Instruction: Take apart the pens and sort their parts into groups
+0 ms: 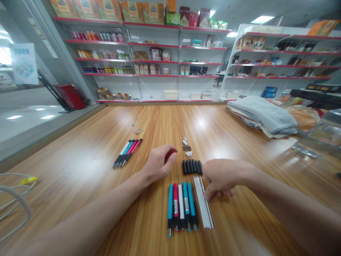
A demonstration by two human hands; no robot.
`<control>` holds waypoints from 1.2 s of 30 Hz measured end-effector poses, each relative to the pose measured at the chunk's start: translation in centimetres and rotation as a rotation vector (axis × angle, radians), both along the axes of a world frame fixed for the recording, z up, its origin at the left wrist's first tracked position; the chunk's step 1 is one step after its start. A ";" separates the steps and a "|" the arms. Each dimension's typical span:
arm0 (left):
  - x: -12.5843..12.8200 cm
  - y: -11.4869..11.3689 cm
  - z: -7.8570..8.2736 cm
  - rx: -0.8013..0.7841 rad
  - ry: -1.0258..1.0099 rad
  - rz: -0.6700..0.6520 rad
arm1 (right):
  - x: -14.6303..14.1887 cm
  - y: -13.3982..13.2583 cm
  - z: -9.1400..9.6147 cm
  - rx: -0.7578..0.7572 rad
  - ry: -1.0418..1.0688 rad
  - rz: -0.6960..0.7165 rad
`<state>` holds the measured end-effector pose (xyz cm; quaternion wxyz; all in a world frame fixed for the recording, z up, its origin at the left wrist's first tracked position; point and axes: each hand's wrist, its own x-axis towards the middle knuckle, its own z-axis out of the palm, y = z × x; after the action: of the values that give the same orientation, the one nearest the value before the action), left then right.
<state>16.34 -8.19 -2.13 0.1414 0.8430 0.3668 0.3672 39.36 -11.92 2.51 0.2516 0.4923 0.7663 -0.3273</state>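
My left hand [159, 163] is curled round a small red piece [169, 155], mostly hidden by the fingers. Bent down at the right edge of a row of thin white pen refills [203, 202], my right hand [222, 177] has thumb and finger closed at the outermost refill. Its knuckles are beside several black pen grips [191, 166]. Below lie pen barrels in blue, pink and white [181, 201], side by side. Small springs [185, 141], brown pieces [187, 148] and white pieces [188, 154] are grouped above the grips.
Several whole pens [127, 153] lie on the wooden table [87, 156] at the left, with a thin ring [138, 131] behind them. A white cable [16, 199] loops at the left edge. Folded cloth [263, 113] and a clear container [317, 137] stand right. Stocked shelves [157, 45] are behind.
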 end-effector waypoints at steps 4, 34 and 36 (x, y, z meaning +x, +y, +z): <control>0.0 0.0 0.1 -0.002 0.004 -0.031 | 0.0 0.3 0.0 0.058 -0.003 0.023; 0.3 1.4 -0.5 -0.353 -0.600 -0.010 | -1.3 3.4 -4.3 1.097 0.876 -0.207; 0.4 1.6 -0.7 -0.408 -0.591 -0.062 | -1.1 4.0 -5.7 0.989 1.008 -0.344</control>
<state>16.70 -6.59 -2.80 0.4175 0.6657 0.3502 0.5099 38.24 -7.94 -3.15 -0.4390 0.4514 0.7592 -0.1647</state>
